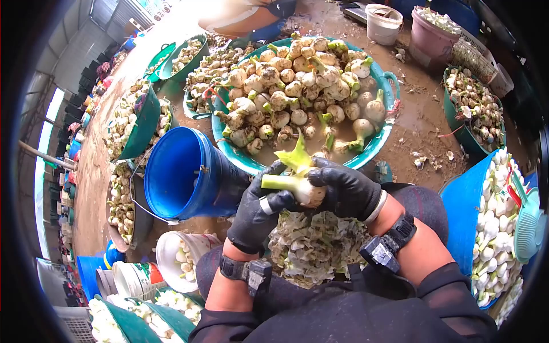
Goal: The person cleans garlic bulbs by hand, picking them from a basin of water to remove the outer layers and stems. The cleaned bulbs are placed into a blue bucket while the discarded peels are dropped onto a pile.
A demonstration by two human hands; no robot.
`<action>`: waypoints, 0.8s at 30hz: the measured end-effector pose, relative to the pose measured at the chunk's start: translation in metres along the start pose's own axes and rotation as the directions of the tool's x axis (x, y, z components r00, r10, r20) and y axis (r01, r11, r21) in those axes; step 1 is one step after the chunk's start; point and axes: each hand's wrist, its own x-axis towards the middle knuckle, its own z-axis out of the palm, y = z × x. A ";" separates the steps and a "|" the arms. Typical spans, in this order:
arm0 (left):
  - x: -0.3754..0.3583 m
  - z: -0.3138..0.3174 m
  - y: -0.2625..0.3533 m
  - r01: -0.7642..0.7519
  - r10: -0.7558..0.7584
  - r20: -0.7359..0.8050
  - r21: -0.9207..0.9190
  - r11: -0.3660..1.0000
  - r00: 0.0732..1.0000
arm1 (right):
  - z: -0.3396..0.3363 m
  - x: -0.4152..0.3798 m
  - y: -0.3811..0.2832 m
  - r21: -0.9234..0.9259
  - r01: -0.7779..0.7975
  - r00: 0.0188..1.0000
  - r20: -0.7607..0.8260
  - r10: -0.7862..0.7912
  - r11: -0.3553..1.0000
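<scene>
A pale bulb [309,192] with a thick cut green stem and a leafy shoot is held between both black-gloved hands, over my lap. My left hand [264,207] closes round its stem side, the stem end sticking out past the fingers. From the right, my right hand [347,190] grips the bulb with thumb and fingers. Just beyond the hands is a wide teal tub [230,150] of muddy water, heaped with unpeeled bulbs [297,86]. Below the hands lies a pile of papery peelings [314,246].
An empty blue bucket [177,171] lies tilted at left of the tub. White buckets [171,260] stand at lower left. On the right are a blue container [460,200] of peeled white bulbs with a green basket [529,223], and a green tub [454,117] of bulbs.
</scene>
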 end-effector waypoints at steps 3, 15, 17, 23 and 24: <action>0.004 -0.007 -0.002 -0.072 0.072 0.015 -0.012 0.997 0.997 | -0.008 0.006 0.011 0.063 -0.001 0.999 -0.040 0.003 0.998; 0.015 -0.031 -0.001 -0.149 0.128 -0.207 -0.090 0.985 0.970 | -0.006 -0.005 0.064 -0.955 0.039 0.890 -0.101 0.445 -0.295; 0.015 -0.039 -0.007 -0.122 0.046 -0.205 -0.378 0.918 0.978 | -0.011 -0.008 0.056 -0.977 -0.012 0.937 -0.085 0.339 -0.212; 0.013 -0.018 -0.006 -0.028 0.003 -0.080 -0.306 0.952 0.997 | 0.010 0.002 0.020 -0.781 0.152 0.905 -0.136 -0.403 0.606; 0.013 -0.002 -0.003 -0.030 -0.012 -0.133 -0.307 0.951 0.991 | 0.013 0.003 0.019 -0.526 0.328 0.872 -0.152 -0.466 0.785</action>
